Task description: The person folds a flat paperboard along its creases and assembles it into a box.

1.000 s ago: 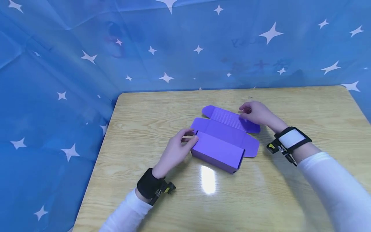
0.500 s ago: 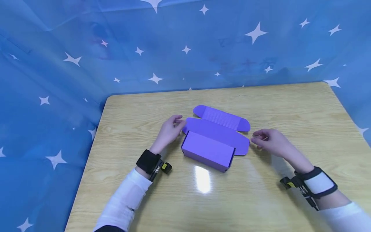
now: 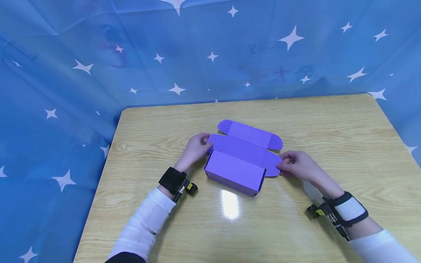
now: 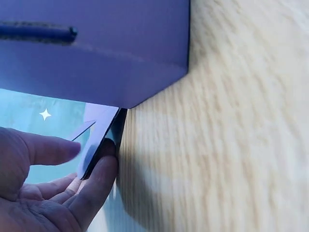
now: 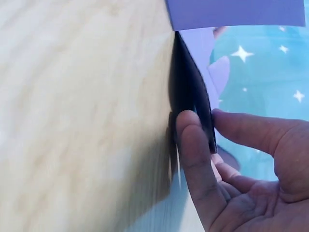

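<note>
A purple cardboard box (image 3: 235,168) sits on the table with its lid (image 3: 245,149) folded back, away from me. From the lid's ends stick out a left side flap (image 3: 217,141) and a right side flap (image 3: 271,164). My left hand (image 3: 196,147) has its fingers curled beneath the left flap, thumb above it; the left wrist view shows a small gap between thumb and flap (image 4: 99,137). My right hand (image 3: 300,166) pinches the right flap, its thumb on the upper face and fingers underneath; in the right wrist view that flap (image 5: 198,92) is lifted off the tabletop.
Beyond the lid lies its ribbed front panel (image 3: 250,134) with rounded end tabs. All of it rests on a wood-grain table (image 3: 158,124). A blue curtain with white stars (image 3: 197,51) hangs behind the table and along its left side.
My right hand has come from the front panel's end tab down to the right flap and pinched it. My left hand has moved from the box's corner to the left flap.
</note>
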A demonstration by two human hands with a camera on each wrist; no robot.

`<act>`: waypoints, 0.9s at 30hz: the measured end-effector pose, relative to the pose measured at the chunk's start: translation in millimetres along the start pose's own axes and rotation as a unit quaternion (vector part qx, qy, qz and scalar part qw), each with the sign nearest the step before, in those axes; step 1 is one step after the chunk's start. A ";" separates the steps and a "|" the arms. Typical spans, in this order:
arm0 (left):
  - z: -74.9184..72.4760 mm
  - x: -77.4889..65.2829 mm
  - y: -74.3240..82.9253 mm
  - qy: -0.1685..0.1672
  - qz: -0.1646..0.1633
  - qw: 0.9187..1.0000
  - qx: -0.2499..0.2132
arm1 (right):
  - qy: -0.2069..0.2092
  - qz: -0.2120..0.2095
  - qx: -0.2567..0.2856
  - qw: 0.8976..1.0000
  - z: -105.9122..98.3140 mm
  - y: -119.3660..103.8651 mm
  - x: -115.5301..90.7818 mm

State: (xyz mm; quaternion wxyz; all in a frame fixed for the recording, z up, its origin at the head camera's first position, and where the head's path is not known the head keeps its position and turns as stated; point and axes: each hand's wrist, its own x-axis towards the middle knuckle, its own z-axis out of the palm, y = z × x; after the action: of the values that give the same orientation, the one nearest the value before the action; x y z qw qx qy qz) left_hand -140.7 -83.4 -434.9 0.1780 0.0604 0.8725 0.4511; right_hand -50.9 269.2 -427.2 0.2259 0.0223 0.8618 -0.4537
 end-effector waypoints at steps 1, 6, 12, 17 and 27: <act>-0.8 -1.0 -0.9 -0.001 0.000 1.000 -0.002 | -0.004 0.000 0.014 1.000 -0.3 -1.1 3.2; -6.3 -6.1 -6.0 0.011 -0.009 1.000 -0.002 | -0.009 0.009 0.085 0.996 -5.4 -10.1 21.1; -12.0 -11.9 -11.8 0.032 -0.027 0.999 -0.025 | 0.016 0.012 0.115 0.993 -11.2 -16.7 45.2; -12.9 -14.6 -15.9 0.038 -0.052 0.995 -0.083 | 0.036 0.011 0.113 0.993 -10.2 -21.3 55.6; -21.6 -20.6 -13.8 0.079 -0.045 0.992 -0.091 | 0.059 -0.004 0.082 0.995 -8.7 -34.3 61.2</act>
State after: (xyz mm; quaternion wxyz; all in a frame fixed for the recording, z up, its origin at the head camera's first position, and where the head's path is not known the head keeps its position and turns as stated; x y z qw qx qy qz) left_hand -128.7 -113.5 -429.3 0.1334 -0.0308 0.8412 0.5232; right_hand -117.4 245.7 -421.5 0.1704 0.0640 0.8334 -0.5219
